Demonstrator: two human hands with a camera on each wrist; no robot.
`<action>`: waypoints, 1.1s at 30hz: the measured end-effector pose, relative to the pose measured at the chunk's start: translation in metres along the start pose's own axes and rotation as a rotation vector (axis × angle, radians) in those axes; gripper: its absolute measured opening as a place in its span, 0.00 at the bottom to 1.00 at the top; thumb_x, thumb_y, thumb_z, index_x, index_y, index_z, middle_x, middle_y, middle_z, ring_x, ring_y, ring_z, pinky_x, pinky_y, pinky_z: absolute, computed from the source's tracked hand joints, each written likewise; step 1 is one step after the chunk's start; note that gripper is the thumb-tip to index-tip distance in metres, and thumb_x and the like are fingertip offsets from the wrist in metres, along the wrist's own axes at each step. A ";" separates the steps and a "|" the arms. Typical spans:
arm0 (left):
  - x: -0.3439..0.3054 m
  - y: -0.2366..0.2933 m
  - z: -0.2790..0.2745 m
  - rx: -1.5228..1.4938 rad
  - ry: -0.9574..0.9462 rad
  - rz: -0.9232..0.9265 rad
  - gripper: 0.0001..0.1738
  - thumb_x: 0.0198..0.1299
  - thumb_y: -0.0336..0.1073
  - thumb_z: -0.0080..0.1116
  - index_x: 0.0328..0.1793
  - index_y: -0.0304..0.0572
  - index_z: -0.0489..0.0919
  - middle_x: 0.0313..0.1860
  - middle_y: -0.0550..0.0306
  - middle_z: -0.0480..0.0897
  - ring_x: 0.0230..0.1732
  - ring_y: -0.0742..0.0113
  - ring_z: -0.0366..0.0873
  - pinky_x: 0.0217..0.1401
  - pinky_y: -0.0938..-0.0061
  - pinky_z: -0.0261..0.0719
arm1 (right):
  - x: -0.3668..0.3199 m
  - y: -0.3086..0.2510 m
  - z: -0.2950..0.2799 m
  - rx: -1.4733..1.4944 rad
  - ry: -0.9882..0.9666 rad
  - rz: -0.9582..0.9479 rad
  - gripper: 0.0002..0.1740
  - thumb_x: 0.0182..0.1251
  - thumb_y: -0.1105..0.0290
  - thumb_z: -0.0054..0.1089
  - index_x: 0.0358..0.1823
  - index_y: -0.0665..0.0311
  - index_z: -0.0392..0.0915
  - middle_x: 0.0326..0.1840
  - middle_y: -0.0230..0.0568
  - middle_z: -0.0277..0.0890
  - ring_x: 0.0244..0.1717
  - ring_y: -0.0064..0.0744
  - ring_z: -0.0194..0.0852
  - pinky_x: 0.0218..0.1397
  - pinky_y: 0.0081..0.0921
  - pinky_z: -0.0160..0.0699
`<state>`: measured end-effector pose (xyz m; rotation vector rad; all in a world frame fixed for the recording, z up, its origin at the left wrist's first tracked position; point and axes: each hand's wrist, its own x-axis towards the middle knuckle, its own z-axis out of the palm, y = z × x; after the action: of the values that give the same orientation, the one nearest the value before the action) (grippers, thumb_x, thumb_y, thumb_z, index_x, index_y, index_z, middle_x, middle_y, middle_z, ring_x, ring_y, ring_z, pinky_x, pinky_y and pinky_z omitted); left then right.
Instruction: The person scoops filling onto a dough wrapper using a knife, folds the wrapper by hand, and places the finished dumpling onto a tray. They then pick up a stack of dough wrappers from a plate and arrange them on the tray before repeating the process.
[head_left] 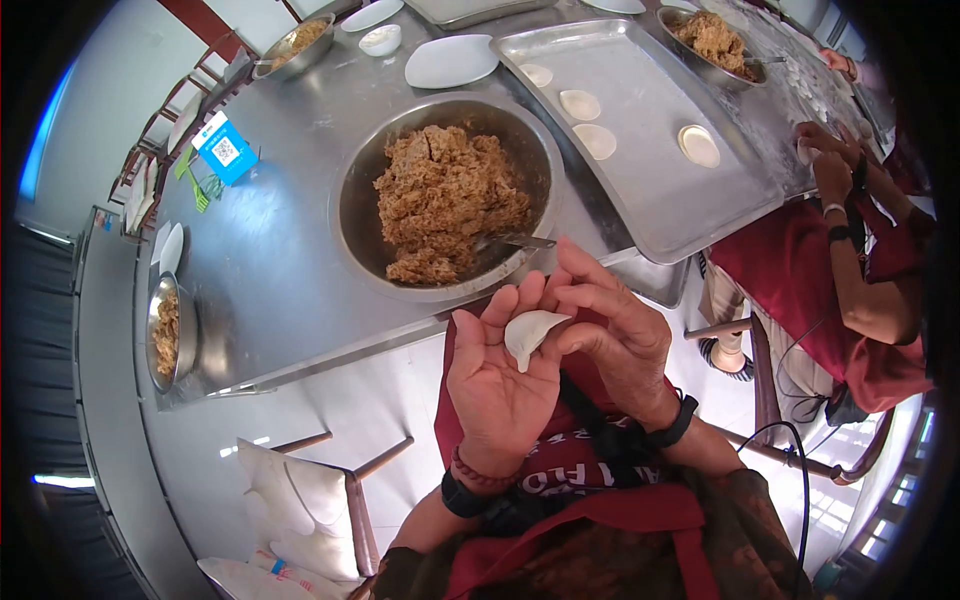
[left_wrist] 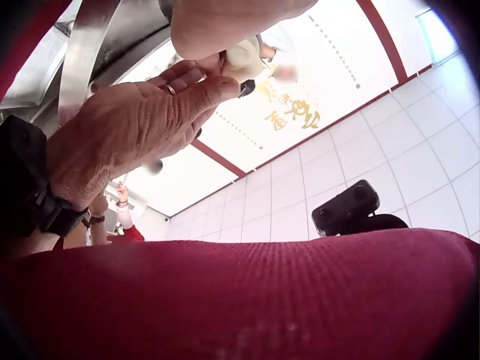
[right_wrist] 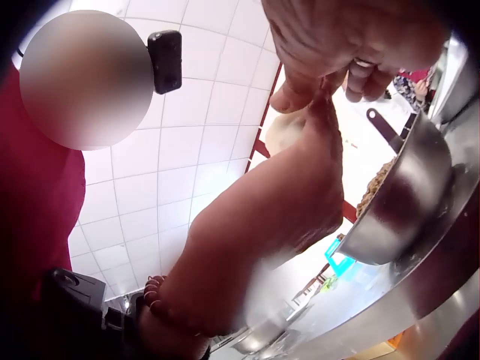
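Note:
A folded white dumpling [head_left: 532, 336] lies on the upturned palm and fingers of my left hand [head_left: 505, 390], its tip toward the right. My right hand [head_left: 625, 350] comes from the other side, thumb and forefinger pinching that tip. In the left wrist view the right hand [left_wrist: 135, 131] has its thumb close against the pale dumpling [left_wrist: 244, 60]. The right wrist view shows the dumpling [right_wrist: 286, 135] partly hidden behind the left hand [right_wrist: 262, 202]. Just beyond both hands stands a large steel bowl [head_left: 350, 225] of brown filling [head_left: 450, 195] with a metal utensil handle [head_left: 525, 241].
A metal tray [head_left: 640, 200] with several round wrappers [head_left: 580, 104] lies right of the bowl. White plates [head_left: 452, 62], a small filling bowl [head_left: 170, 335] and a blue code stand [head_left: 226, 150] are on the steel table [head_left: 280, 250]. Another person's arm [head_left: 850, 230] works at right.

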<state>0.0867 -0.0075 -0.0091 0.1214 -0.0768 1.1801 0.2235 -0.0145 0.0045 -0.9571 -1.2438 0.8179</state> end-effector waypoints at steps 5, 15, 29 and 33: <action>-0.005 -0.008 0.008 0.007 -0.029 0.001 0.32 0.80 0.52 0.29 0.67 0.35 0.75 0.73 0.44 0.71 0.78 0.48 0.61 0.80 0.53 0.62 | -0.010 0.006 -0.008 0.103 -0.042 -0.056 0.16 0.56 0.80 0.71 0.48 0.66 0.83 0.68 0.50 0.74 0.74 0.47 0.66 0.73 0.35 0.70; -0.017 -0.013 0.024 0.165 0.041 -0.031 0.34 0.79 0.55 0.28 0.69 0.34 0.73 0.73 0.43 0.71 0.77 0.48 0.62 0.78 0.51 0.64 | -0.017 -0.013 -0.022 -0.065 -0.064 -0.104 0.17 0.54 0.74 0.73 0.47 0.65 0.84 0.69 0.49 0.73 0.77 0.49 0.61 0.76 0.40 0.63; -0.019 -0.013 0.019 0.228 0.400 -0.250 0.35 0.79 0.56 0.33 0.68 0.28 0.70 0.65 0.46 0.76 0.66 0.57 0.73 0.69 0.61 0.72 | -0.017 -0.024 -0.039 -0.458 -0.305 -0.078 0.18 0.55 0.74 0.72 0.48 0.56 0.85 0.62 0.39 0.80 0.73 0.49 0.67 0.73 0.40 0.67; -0.012 -0.016 0.011 0.275 0.422 -0.339 0.35 0.78 0.57 0.33 0.66 0.28 0.71 0.61 0.49 0.77 0.61 0.60 0.74 0.68 0.61 0.71 | -0.008 -0.019 -0.051 -0.429 -0.464 -0.140 0.16 0.56 0.73 0.72 0.48 0.55 0.85 0.57 0.34 0.83 0.68 0.47 0.73 0.67 0.40 0.72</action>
<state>0.0967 -0.0257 -0.0007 0.1196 0.4629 0.8518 0.2724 -0.0366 0.0155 -1.0343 -1.9221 0.6948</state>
